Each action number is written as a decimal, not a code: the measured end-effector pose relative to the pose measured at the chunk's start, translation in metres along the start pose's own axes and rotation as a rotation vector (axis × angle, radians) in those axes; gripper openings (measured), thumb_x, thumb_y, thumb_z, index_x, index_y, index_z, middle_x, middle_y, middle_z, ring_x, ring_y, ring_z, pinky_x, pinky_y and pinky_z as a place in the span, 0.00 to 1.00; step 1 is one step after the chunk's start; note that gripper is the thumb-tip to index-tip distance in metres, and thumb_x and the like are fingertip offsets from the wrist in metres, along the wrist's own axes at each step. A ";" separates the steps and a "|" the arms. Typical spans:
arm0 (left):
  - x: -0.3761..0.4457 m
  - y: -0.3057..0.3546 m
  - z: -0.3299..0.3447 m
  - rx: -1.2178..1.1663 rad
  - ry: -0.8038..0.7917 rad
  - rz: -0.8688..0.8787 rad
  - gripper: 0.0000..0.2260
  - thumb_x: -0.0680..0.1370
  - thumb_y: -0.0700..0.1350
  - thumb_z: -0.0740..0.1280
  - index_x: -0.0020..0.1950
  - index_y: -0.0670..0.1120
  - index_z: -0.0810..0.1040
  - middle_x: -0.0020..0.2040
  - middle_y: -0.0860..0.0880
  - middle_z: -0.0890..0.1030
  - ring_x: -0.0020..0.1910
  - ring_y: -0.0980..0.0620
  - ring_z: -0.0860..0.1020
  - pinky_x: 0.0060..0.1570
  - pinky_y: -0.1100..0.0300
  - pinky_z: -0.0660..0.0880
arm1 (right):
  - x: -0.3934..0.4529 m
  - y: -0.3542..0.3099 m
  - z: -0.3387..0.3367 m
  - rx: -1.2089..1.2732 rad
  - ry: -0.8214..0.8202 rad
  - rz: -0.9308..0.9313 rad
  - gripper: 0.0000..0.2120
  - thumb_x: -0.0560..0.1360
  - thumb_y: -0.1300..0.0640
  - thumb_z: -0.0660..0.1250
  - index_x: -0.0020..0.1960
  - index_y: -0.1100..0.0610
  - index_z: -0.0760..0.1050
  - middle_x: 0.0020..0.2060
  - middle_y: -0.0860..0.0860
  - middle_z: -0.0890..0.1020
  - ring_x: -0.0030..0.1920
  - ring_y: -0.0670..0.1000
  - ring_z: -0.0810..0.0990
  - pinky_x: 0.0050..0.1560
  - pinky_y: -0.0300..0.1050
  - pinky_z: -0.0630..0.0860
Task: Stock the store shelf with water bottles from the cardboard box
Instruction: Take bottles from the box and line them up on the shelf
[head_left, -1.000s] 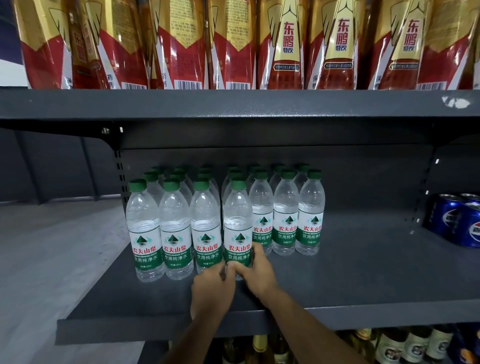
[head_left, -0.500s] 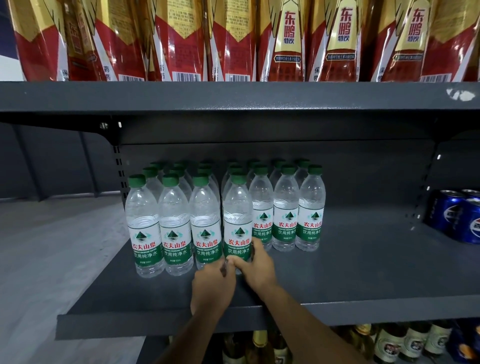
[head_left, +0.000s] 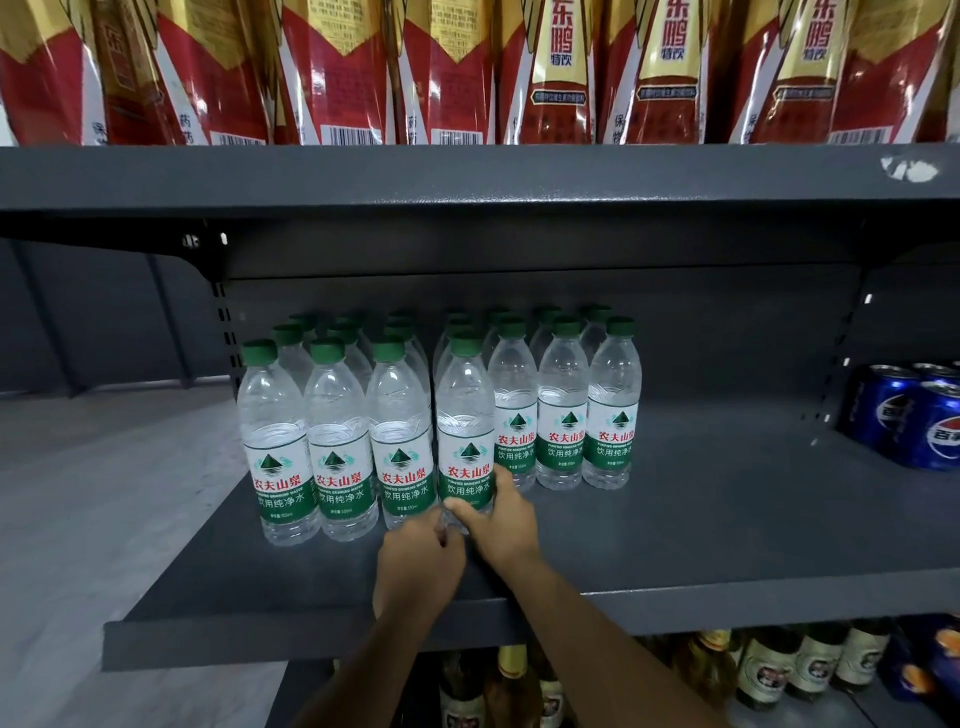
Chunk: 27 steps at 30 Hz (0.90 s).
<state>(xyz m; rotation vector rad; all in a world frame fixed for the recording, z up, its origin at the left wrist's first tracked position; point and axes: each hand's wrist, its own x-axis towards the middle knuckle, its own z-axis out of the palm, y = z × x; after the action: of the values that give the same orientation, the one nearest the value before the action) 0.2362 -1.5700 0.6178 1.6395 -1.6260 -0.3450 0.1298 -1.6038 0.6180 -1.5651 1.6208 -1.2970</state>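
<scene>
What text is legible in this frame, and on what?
"农夫山泉" in red: water bottles labels.
"饮用纯净水" in white: same labels, on the green band.
"东鹏" with "特饮": red and gold pouches on the upper shelf.
"百事", cut off: blue cans at right.
Small print on the water labels, pouch barcodes and banners, and labels of the bottles on the lower shelf: too small or blurred to read.

Red and gold drink pouches (head_left: 452, 73) are lined up along the top level, barcodes facing out. Blue cola cans (head_left: 914, 415) are grouped at the far right. Glass bottles with pale labels (head_left: 769, 670) are ranged on the level below
</scene>
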 end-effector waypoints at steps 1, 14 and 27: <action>0.000 0.000 0.000 -0.016 0.005 -0.010 0.10 0.78 0.45 0.61 0.53 0.44 0.80 0.48 0.45 0.83 0.50 0.45 0.80 0.52 0.54 0.76 | 0.001 0.001 0.000 0.006 -0.006 0.014 0.28 0.69 0.53 0.75 0.65 0.57 0.68 0.60 0.52 0.80 0.60 0.51 0.78 0.58 0.38 0.70; -0.001 0.002 0.002 -0.031 0.035 0.000 0.12 0.77 0.44 0.62 0.59 0.44 0.78 0.51 0.45 0.83 0.51 0.47 0.80 0.50 0.58 0.74 | 0.000 0.003 -0.003 0.035 -0.029 0.006 0.28 0.69 0.54 0.76 0.65 0.56 0.70 0.60 0.51 0.80 0.59 0.49 0.78 0.59 0.37 0.71; -0.003 0.004 0.001 0.006 0.021 0.018 0.11 0.77 0.44 0.62 0.57 0.46 0.79 0.45 0.47 0.82 0.45 0.48 0.79 0.46 0.57 0.76 | 0.000 0.004 -0.004 0.036 -0.042 -0.018 0.29 0.69 0.54 0.75 0.67 0.54 0.69 0.59 0.49 0.80 0.57 0.45 0.77 0.57 0.34 0.69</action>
<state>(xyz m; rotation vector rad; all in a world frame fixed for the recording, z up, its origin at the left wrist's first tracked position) 0.2321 -1.5674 0.6190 1.6264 -1.6270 -0.3132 0.1244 -1.6030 0.6158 -1.5784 1.5535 -1.2872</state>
